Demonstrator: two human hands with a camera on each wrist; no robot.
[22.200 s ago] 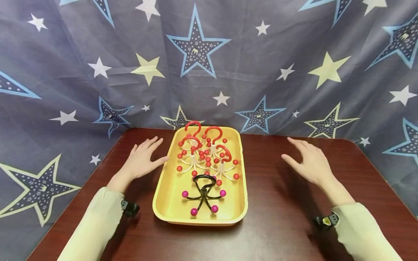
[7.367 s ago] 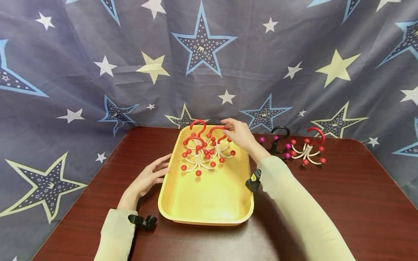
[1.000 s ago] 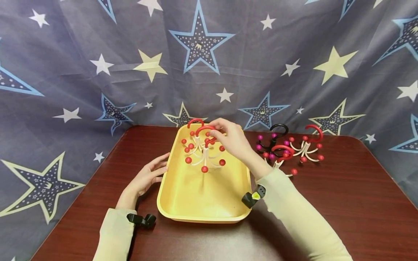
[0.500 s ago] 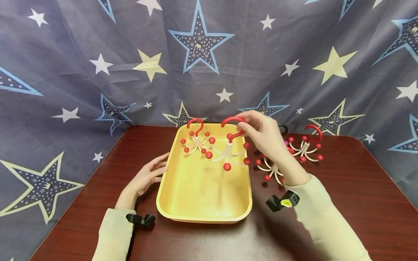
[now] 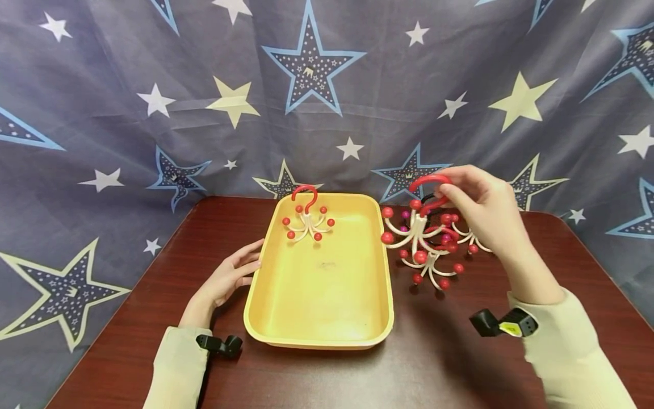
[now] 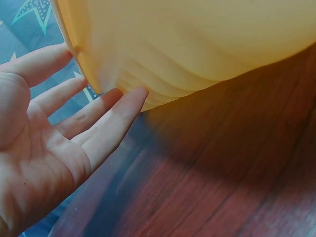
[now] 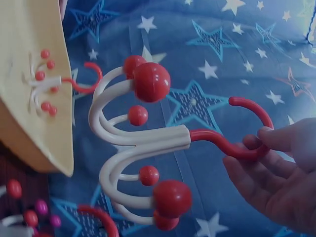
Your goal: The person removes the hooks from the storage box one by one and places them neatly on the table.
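My right hand (image 5: 490, 210) pinches the red hook of a white multi-armed hanger (image 5: 418, 227) with red balls, held up beyond the tray's right side. The right wrist view shows thumb and fingers on the hook of this hanger (image 7: 158, 138). One similar hanger (image 5: 308, 221) stands at the back of the yellow tray (image 5: 317, 343). My left hand (image 5: 227, 277) touches the tray's left side, fingers extended; in the left wrist view its fingertips meet the outer wall (image 6: 197, 49).
Right of the tray, partly behind the held hanger, are a red-and-white hanger (image 5: 431, 266), another (image 5: 472, 238) behind my right hand, and a mostly hidden black hanger with magenta balls (image 5: 406, 215). A star-patterned cloth (image 5: 317, 136) hangs behind the brown table (image 5: 327, 380).
My right hand has carried a hanger out of the tray to the right. Another hanger has come to stand on the table. My left hand stays at the tray's side.
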